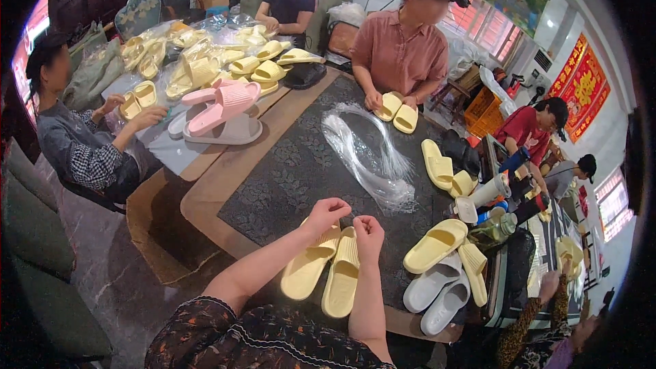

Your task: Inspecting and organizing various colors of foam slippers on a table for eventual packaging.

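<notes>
My left hand [329, 216] and my right hand [369, 236] are close together over the table, each with fingertips pinched. Whatever lies between them is too thin or small to make out. Right below them a pair of yellow slide sandals, the left one [305, 270] and the right one [342, 280], rests side by side at the near edge, toes partly hidden by my hands. A looped bundle of clear, thin plastic strands [335, 138] lies beyond my hands on the dark patterned table top [273, 188].
Yellow slides [436, 246] and grey slides [432, 283] sit at right, near bottles [493, 232]. Pink slides [229, 104] lie at left before a pile of bagged yellow slides [195, 75]. A person across holds yellow slides [405, 118]; other people work around the tables.
</notes>
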